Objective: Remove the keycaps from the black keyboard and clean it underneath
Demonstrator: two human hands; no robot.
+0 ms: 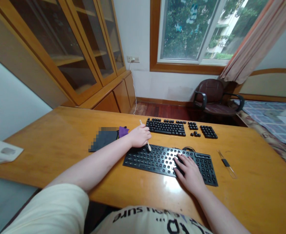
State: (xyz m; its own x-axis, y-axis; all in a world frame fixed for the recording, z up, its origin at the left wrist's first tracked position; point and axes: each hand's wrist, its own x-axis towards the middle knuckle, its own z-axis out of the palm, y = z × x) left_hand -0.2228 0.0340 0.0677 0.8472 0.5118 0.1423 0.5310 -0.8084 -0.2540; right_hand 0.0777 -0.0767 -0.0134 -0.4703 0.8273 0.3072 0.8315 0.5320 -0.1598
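Observation:
A black keyboard (pixel 155 159) with its keycaps off lies on the wooden desk in front of me, its bare switch posts showing. My left hand (pixel 141 136) is closed around a white toothbrush (pixel 149 147), whose head points down at the keyboard's upper left part. Fingers spread, my right hand (pixel 188 170) rests on the keyboard right of its middle and covers some of the posts. Behind the keyboard, black keycaps (pixel 166 127) are laid out in keyboard order, with a number block of keycaps (pixel 208 132) at their right end.
A wire keycap puller (pixel 226 162) with a black grip lies right of the keyboard. To the left are a dark flat item (pixel 104 139), partly blurred out, and a purple cloth (pixel 123 131). A white object (pixel 4 151) sits at the desk's left edge. Beyond the desk stands a chair (pixel 212 94).

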